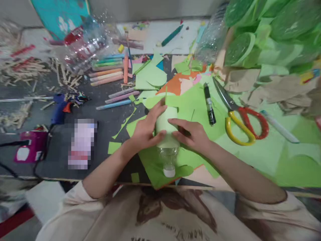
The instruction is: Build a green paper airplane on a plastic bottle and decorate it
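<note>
A clear plastic bottle [168,154] lies on green paper in front of me, its white cap [169,171] pointing towards my body. Pale green paper [166,139] covers the bottle's upper part. My left hand [148,130] is closed against the bottle's left side, thumb on the paper and fingers towards its far end. From the right, my right hand [190,133] presses thumb and forefinger onto the wrapped paper; its other fingers are partly hidden. A thin green strip [166,93] sticks up beyond the far end of the bottle.
Right of my hands lie a black marker [209,104] and red-and-yellow scissors [240,117]. To the left are a phone [82,144], a blue glue gun [59,107], a purple box [30,146] with cords, and several coloured pens [107,75]. Green plastic bottles [240,47] stand back right.
</note>
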{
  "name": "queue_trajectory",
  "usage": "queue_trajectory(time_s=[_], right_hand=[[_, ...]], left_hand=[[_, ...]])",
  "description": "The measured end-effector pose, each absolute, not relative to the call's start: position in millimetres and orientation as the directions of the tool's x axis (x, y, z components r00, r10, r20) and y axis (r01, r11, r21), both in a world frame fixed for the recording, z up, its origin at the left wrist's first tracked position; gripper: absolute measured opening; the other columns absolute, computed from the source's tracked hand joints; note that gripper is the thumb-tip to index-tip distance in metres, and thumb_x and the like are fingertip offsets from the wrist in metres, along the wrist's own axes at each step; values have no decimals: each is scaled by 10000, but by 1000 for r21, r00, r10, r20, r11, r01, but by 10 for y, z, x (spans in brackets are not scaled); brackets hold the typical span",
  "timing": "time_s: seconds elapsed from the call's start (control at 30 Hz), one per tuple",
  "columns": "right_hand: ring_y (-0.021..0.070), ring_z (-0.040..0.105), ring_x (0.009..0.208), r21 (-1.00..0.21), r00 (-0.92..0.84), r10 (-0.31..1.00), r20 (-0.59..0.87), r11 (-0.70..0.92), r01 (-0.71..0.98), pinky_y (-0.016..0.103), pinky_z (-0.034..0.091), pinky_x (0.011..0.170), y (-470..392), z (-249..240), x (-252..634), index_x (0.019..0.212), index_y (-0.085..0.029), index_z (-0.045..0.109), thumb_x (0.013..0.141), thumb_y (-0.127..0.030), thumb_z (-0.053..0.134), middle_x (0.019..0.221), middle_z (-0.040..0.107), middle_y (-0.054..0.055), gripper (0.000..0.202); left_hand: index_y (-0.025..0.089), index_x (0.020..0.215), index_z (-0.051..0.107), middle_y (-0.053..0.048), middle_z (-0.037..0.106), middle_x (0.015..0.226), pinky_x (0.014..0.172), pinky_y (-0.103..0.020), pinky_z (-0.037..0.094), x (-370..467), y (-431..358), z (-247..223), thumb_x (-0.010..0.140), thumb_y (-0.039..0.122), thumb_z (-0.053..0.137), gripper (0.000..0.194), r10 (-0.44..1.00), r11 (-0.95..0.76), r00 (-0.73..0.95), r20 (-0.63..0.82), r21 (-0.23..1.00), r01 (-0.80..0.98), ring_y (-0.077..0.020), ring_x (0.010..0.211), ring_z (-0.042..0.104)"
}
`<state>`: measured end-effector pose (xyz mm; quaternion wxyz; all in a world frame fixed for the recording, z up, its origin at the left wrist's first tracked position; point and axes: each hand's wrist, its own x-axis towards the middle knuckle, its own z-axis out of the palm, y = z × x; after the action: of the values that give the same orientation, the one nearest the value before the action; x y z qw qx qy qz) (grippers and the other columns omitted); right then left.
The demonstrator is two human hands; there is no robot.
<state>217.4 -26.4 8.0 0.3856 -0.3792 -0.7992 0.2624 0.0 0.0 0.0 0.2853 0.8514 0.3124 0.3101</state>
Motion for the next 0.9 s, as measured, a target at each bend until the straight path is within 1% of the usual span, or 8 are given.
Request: queue_trajectory(time_s=[0.13, 0.27, 0.37, 0.5, 0.57, 0.63, 0.7, 0.9], right_hand=[[94, 535, 468, -729, -410, 824, 391, 549, 409, 203, 434, 488, -264, 62, 2168, 1177, -181, 687, 1002, -359, 496, 616, 659, -34, 314], [95, 538, 476, -735, -406, 825, 393, 547, 401, 206, 436, 495, -265, 52, 2169, 1178, -184, 687, 1004, -369, 493, 634, 668, -26, 320], [96, 539, 480, -744, -411, 833, 370, 531, 406, 211, 439, 499, -264, 52, 2175, 1183, -189, 687, 1006, -402, 485, 664, 689, -16, 343], [96, 526, 467, -737, -403, 842, 357, 520, 433, 217, 436, 491, -267, 53, 2174, 1164, -194, 693, 1013, -477, 437, 662, 694, -13, 410], [92, 527, 470, -735, -394, 843, 366, 522, 432, 219, 440, 492, -269, 53, 2167, 1157, -190, 693, 1015, -493, 422, 713, 724, 2, 431], [91, 533, 474, -732, -387, 845, 370, 521, 438, 219, 448, 495, -271, 55, 2161, 1153, -190, 695, 1016, -504, 412, 733, 734, 8, 445], [95, 543, 478, -728, -385, 845, 371, 522, 445, 218, 454, 500, -271, 60, 2160, 1152, -189, 697, 1016, -507, 411, 698, 717, 2, 450], [105, 551, 493, -749, -392, 844, 365, 516, 415, 213, 456, 512, -270, 65, 2176, 1171, -185, 688, 1005, -454, 470, 643, 675, -15, 383]], left_hand=[[346, 1560, 96, -130, 289, 1633, 933, -384, 575, 2, -8, 10, 1014, 589, 324, 640, 714, -634, 623, 319, 673, 381, -320, 1489, 363], [343, 1544, 119, -130, 242, 1655, 793, -343, 603, 16, -18, 26, 1007, 572, 354, 628, 725, -619, 610, 319, 690, 376, -321, 1455, 410], [363, 1534, 116, -117, 243, 1653, 753, -328, 597, 31, -24, 28, 1009, 555, 359, 610, 738, -607, 593, 322, 700, 376, -310, 1424, 448], [345, 1521, 137, -152, 236, 1633, 654, -277, 556, 32, -24, 6, 999, 589, 364, 619, 742, -615, 579, 338, 686, 388, -316, 1356, 503], [335, 1505, 174, -166, 253, 1615, 593, -243, 519, 19, -26, -2, 988, 604, 387, 620, 752, -612, 562, 343, 679, 405, -281, 1207, 598], [338, 1489, 212, -168, 288, 1594, 551, -222, 480, 1, -30, -3, 986, 603, 406, 601, 764, -605, 546, 344, 676, 420, -194, 965, 653], [332, 1478, 247, -170, 337, 1566, 539, -214, 456, -13, -35, 2, 992, 589, 411, 574, 767, -605, 535, 354, 676, 421, -129, 801, 623], [254, 1410, 373, -167, 487, 1432, 531, -204, 445, 8, -45, 36, 1000, 543, 435, 505, 744, -659, 493, 451, 616, 432, -50, 597, 505]])
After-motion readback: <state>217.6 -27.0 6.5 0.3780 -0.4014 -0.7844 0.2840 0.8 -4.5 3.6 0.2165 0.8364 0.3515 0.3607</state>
